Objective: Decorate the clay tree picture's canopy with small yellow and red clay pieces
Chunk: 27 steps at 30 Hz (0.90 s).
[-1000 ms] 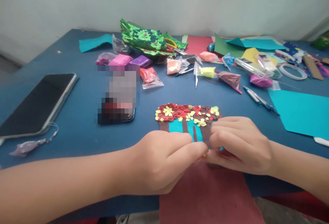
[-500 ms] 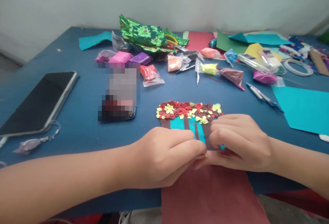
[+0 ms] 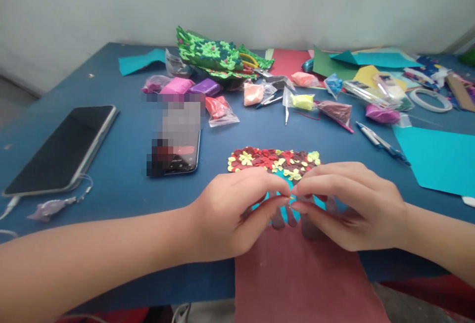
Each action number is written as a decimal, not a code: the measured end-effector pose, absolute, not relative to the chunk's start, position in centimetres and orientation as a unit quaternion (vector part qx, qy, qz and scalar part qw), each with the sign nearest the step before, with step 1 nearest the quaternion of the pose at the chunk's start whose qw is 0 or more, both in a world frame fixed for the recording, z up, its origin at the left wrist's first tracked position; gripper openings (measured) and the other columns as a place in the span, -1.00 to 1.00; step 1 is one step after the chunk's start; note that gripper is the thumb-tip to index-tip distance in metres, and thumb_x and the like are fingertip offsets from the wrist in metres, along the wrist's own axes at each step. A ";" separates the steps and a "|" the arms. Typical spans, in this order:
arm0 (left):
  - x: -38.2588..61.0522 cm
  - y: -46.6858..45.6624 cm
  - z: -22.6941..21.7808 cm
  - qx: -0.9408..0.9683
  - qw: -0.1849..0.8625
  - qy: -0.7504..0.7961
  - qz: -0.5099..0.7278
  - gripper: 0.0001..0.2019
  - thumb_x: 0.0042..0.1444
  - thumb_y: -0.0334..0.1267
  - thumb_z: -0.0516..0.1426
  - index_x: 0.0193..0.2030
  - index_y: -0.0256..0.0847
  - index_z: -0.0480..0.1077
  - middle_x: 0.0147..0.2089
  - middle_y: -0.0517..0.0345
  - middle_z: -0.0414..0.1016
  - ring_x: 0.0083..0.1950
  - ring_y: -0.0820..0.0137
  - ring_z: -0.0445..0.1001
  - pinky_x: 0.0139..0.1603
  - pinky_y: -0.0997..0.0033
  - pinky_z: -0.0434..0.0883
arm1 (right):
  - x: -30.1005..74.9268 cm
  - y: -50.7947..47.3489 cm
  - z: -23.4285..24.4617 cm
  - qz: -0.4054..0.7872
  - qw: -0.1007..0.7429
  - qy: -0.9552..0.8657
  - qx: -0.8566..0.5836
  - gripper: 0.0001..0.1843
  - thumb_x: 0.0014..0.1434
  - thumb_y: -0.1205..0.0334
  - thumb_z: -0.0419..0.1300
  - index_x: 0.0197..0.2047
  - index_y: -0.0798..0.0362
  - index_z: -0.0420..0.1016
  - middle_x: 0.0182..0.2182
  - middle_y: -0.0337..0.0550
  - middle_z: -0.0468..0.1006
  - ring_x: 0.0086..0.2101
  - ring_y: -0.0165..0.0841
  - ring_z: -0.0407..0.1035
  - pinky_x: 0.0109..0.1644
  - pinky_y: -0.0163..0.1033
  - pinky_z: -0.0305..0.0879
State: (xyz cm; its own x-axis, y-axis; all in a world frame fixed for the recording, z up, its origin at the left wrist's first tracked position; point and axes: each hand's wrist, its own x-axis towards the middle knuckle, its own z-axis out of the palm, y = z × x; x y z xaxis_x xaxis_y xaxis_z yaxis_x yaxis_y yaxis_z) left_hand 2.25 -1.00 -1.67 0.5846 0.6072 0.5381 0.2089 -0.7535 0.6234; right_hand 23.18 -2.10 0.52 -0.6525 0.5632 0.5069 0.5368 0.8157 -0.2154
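Between the fingertips of my left hand and my right hand is a tiny bit of yellow clay, mostly hidden by the fingers. Both hands pinch at it, thumb against index finger, with the tips meeting. Just beneath them lies a craft piece with a turquoise ground and brown strips. Its top edge carries a dense band of red, brown and yellow clay flowers. The hands cover much of its lower part. A dark red sheet extends from under the piece over the table's front edge.
To the left lie a large phone with a charm and a smaller phone. Clay packets, such as a red one and a yellow one, line the back. Pens and turquoise paper are at the right.
My hands have risen slightly, and the fingertips now meet above the craft piece. My right hand has lifted off the piece, its fingers uncurling into a pinch. The view has shifted slightly.
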 end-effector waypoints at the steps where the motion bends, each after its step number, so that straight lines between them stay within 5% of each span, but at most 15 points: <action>1: 2.2 -1.0 -1.7 0.853 0.254 0.240 0.388 -0.92 0.22 -0.46 0.06 -0.20 -0.27 0.34 -0.39 0.22 0.45 -0.51 0.59 0.29 -0.48 0.60 0.32 | 23.1 -2.1 0.6 0.023 0.287 -0.909 -0.300 -0.94 0.23 0.32 0.11 -0.20 0.02 0.33 -0.45 -0.28 0.54 -0.46 -0.50 0.41 -0.35 -0.41 0.31; 16: 2.3 -0.7 -2.2 0.840 0.275 0.214 0.417 -0.90 0.21 -0.45 0.03 -0.20 -0.30 0.36 -0.50 0.24 0.35 -0.55 0.55 0.20 -0.52 0.55 0.26 | 24.0 -1.2 0.8 0.081 0.260 -0.925 -0.264 -0.86 0.19 0.45 0.09 -0.20 0.06 0.33 -0.50 -0.30 0.53 -0.50 -0.53 0.39 -0.40 -0.41 0.25; 22: 2.1 -0.6 -2.4 0.881 0.200 0.210 0.373 -0.86 0.19 -0.48 -0.01 -0.25 -0.27 0.34 -0.51 0.22 0.29 -0.53 0.50 0.17 -0.55 0.47 0.15 | 24.9 0.2 1.5 -0.094 0.212 -0.894 -0.384 -0.87 0.25 0.28 0.09 -0.30 0.03 0.45 -0.70 -0.39 0.38 -0.67 -0.55 0.24 -0.58 -0.38 0.05; 27: 1.9 -0.7 -2.8 0.912 0.154 0.171 0.340 -0.85 0.17 -0.49 -0.04 -0.30 -0.27 0.32 -0.47 0.17 0.34 -0.53 0.47 0.17 -0.56 0.43 0.09 | 24.8 0.5 0.9 -0.043 0.164 -0.888 -0.427 -0.83 0.22 0.25 0.07 -0.21 0.03 0.49 -0.62 -0.34 0.47 -0.66 -0.51 0.26 -0.56 -0.36 0.11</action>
State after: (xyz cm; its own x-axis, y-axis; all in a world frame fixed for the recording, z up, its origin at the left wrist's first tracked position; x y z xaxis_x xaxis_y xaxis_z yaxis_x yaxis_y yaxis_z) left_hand 1.93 -0.68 -2.77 0.7110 0.4164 0.5666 0.2068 -0.8940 0.3975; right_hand 24.78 0.54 0.87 -0.5809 0.7446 0.3287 0.7729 0.6313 -0.0641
